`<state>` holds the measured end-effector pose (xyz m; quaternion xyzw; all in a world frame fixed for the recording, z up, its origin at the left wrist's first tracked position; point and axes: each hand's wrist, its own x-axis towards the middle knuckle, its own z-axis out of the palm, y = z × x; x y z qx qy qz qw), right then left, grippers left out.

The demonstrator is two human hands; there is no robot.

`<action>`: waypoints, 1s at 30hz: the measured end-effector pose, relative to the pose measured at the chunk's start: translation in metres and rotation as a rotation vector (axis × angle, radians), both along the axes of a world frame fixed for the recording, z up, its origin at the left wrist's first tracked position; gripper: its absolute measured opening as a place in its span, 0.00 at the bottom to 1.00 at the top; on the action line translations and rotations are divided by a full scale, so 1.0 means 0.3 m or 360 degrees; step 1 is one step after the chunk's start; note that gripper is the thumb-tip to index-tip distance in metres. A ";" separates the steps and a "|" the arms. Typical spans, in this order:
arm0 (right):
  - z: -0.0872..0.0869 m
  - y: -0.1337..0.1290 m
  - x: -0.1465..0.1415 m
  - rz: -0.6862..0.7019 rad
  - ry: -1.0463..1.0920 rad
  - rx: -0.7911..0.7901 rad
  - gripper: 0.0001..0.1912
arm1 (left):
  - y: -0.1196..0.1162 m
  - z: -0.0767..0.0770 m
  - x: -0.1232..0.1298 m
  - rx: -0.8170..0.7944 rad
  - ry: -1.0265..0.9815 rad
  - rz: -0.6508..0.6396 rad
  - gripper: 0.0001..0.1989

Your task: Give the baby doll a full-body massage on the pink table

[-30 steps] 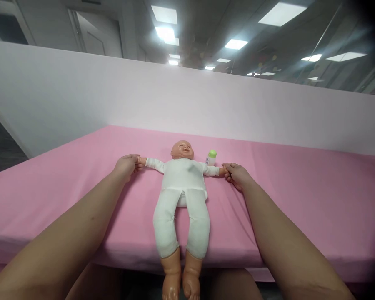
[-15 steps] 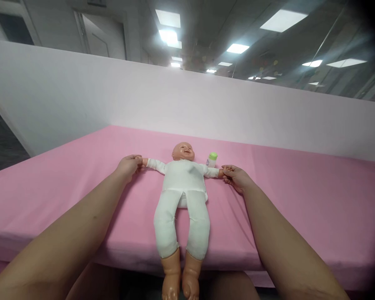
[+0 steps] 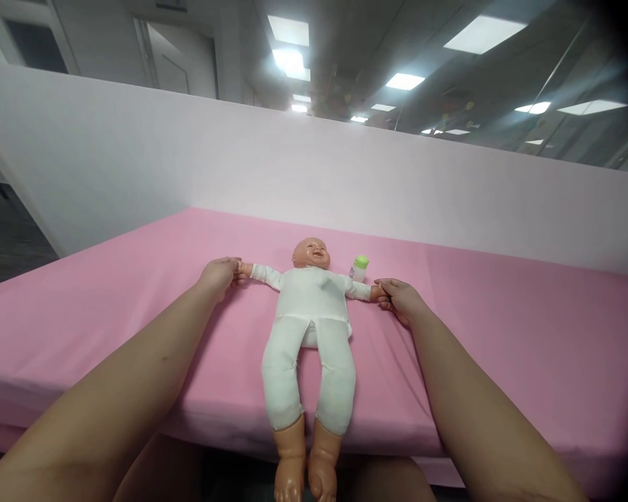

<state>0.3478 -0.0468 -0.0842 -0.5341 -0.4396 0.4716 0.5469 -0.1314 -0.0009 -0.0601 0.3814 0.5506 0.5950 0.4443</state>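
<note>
Clock face taken from torso of doll (image 3: 314,296), with 12 toward far side. Found doll lying on its back on pink cover (image 3: 502,307), near middle of view: head (image 3: 311,254) at 12, bare feet (image 3: 290,460) at 6, reaching past near edge of cover. Noted white cloth on torso, arms and legs; bare, glossy tan surface at head, hands and feet. Recorded both doll arms stretched out sideways, toward 9–10 and toward 3.

Checked left hand (image 3: 220,275), between 9 and 10: grasping doll's hand on that side, thumb and fingers curled about it. Checked right hand (image 3: 402,298), at 3: grasping doll's other hand in similar fashion, fingertips gathered at it. Cannot tell how firmly in either case. Logged both forearms running in from near side, from about 7 and 5.

Located small bottle (image 3: 359,270) at 2, just beyond doll's arm, with green cap and pale body. Found lower part hidden by that arm; cannot tell whether touching. Logged white wall (image 3: 345,174) across 12, behind cover. Above wall, at 11, noted door (image 3: 185,63); from 12 to 2, lit ceiling panels (image 3: 484,35).
</note>
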 end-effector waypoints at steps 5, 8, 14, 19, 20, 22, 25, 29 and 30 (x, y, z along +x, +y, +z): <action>-0.014 0.014 0.010 -0.0001 0.0020 -0.0024 0.07 | -0.002 0.002 -0.001 -0.0013 -0.0020 -0.0049 0.17; -0.020 0.018 0.020 0.0014 0.0042 -0.0031 0.09 | -0.009 -0.001 -0.003 0.0007 -0.0029 -0.0102 0.20; -0.007 0.005 0.024 0.0088 0.0073 -0.0034 0.11 | -0.022 -0.003 -0.006 0.0060 0.0061 -0.0166 0.23; 0.008 -0.011 0.019 0.0181 0.0064 -0.0042 0.14 | -0.026 0.005 0.003 0.0046 0.0135 -0.0138 0.20; 0.008 -0.012 0.020 0.0189 0.0051 -0.0032 0.14 | -0.028 0.007 0.006 0.0039 0.0137 -0.0126 0.19; 0.004 -0.011 0.021 0.0202 0.0018 -0.0006 0.15 | -0.031 0.011 0.012 0.0029 0.0119 -0.0107 0.17; 0.000 -0.010 0.021 0.0205 -0.0041 0.0007 0.14 | -0.038 0.019 0.017 0.0027 0.0088 -0.0100 0.11; 0.004 -0.012 0.014 0.0164 -0.0080 -0.0003 0.14 | -0.040 0.024 0.017 0.0006 0.0125 -0.0079 0.09; 0.005 -0.012 0.011 0.0150 -0.0080 -0.0002 0.14 | -0.038 0.023 0.017 -0.0003 0.0131 -0.0074 0.08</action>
